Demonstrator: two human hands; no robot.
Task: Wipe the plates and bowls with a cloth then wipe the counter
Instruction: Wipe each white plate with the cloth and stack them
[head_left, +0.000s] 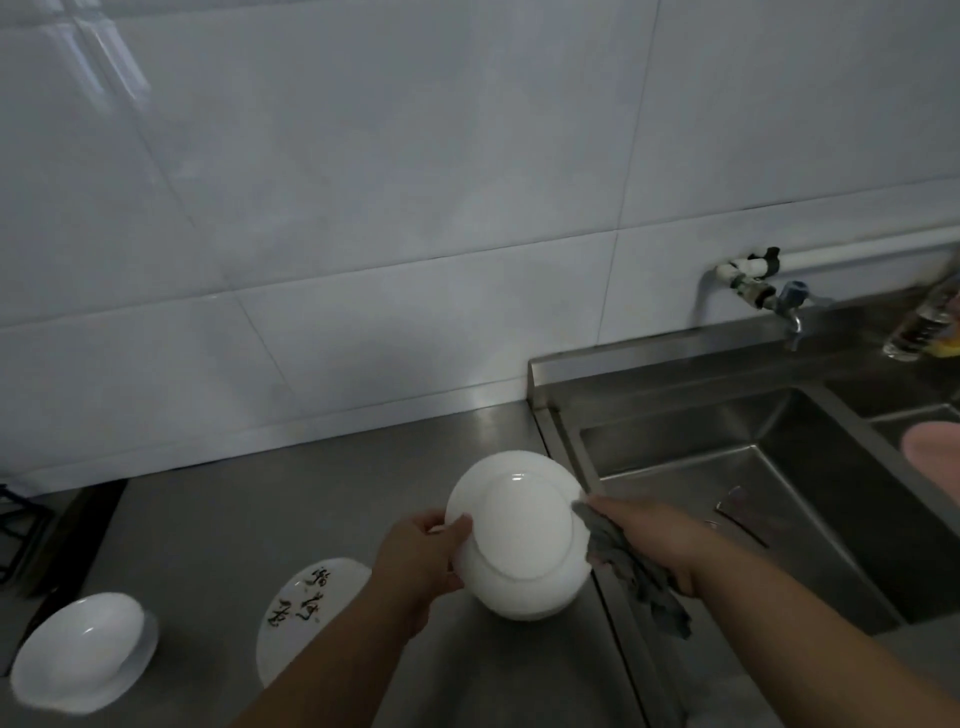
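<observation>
Head view looks down at a steel surface (234, 519) set against a pale tiled wall (363, 208), with a steel sink (753, 467) butting its right end. Both hands are raised over the seam where surface and sink meet. Left hand (421, 556) grasps a white plate (524, 535) by its left rim, thumb laid across the edge and the other fingers hidden behind; the plate is lifted off the surface and tilted so its underside and foot ring face the camera. Right hand (654, 540) is clenched round a grey cloth (634, 577), which is bunched in the fist and hangs below it; the top of the cloth touches the right rim of the plate. On the surface, below the plate and partly under the left forearm, lies a lettered plate (306, 603), white with black brush characters, face up. Well apart from it, at the lower left, a white bowl (78, 649) rests on a white dish (148, 642), only the rim of which shows at the bowl's right side. A dark rack (15, 525) is cut off by the left edge. Above the sink a tap (792, 306) juts from a white pipe on the wall. A clear bottle (922, 322) stands on the sink's back ledge at far right, blurred, and a pink thing (935, 452) juts in from the right edge, too cropped to tell what it is
</observation>
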